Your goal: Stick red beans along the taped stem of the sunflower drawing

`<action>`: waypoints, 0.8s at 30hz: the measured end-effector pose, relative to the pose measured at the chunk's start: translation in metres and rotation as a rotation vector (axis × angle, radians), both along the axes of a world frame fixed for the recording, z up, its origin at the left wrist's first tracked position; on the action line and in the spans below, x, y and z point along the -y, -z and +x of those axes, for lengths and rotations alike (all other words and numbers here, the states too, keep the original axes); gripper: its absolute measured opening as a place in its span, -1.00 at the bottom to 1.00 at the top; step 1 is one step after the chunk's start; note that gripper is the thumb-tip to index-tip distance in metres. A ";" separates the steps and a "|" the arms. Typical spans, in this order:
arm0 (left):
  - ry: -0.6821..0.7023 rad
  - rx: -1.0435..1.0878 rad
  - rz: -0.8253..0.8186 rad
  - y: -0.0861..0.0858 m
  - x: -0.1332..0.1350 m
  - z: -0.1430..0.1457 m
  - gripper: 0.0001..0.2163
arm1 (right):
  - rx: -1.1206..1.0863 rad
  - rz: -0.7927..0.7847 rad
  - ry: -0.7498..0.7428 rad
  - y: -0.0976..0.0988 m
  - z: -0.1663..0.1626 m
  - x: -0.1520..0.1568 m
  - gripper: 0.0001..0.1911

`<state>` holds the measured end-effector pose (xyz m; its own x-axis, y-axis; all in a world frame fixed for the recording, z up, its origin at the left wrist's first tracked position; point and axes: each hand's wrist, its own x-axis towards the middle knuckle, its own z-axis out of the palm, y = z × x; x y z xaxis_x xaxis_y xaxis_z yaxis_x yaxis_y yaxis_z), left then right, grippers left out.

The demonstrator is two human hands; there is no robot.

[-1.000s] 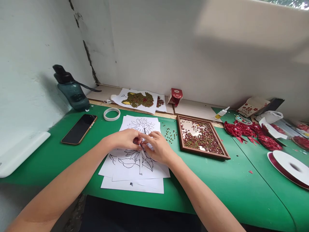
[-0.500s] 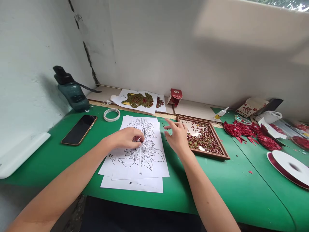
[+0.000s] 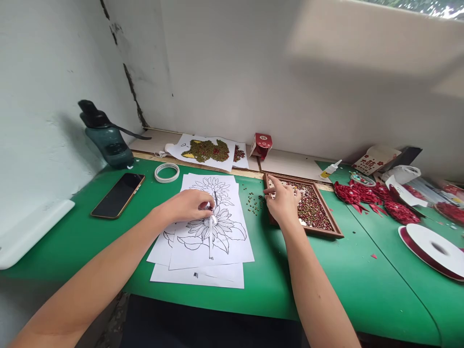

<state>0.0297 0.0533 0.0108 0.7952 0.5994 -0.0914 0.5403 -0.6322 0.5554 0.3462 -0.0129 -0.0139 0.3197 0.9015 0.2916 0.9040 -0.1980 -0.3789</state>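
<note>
**Green table top** [image 3: 326, 270]: the ground for everything below.

**Stack of white paper sheets** [image 3: 232, 246]: this is the landmark. The top sheet is printed with a black-outline sunflower.

**Brown wooden picture frame** [image 3: 319, 231]: it lies to the right of the sunflower sheet, its bed filled with red and green beans.

**My left hand** [image 3: 190, 205]: it rests on the sheet, with the fingers closed on a small white curled strip [image 3: 212, 221] at the middle of the lower flower head.

**My right hand** [image 3: 282, 203]: it is apart from the left, over the frame corner nearest the sheet. Thumb and forefinger are drawn together at the beans. I cannot tell whether a bean is pinched between them.

**Scatter of loose dark beans** [image 3: 253, 200]: these lie on the table between the sheet and the frame.

**Step in hand, as I judge it:** I am picking beans from the frame while my left hand holds the strip in place on the flower. The next move calls for a fine fingertip pinch, then a carry back to the sheet without nudging the paper.

**Against the earlier frames:**
- A second ago, both my hands met at the flower's middle.
- Half a second ago, my right hand hung open-fingered between the sheet and the frame.
- My left hand has not moved.
</note>
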 end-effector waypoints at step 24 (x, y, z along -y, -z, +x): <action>-0.021 -0.002 0.006 0.000 0.000 -0.001 -0.80 | 0.007 -0.026 -0.093 0.011 -0.004 -0.003 -0.33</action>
<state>0.0291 0.0536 0.0104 0.7824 0.6164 -0.0890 0.5543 -0.6241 0.5506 0.3424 -0.0102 -0.0251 0.2321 0.9345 0.2700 0.9215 -0.1224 -0.3686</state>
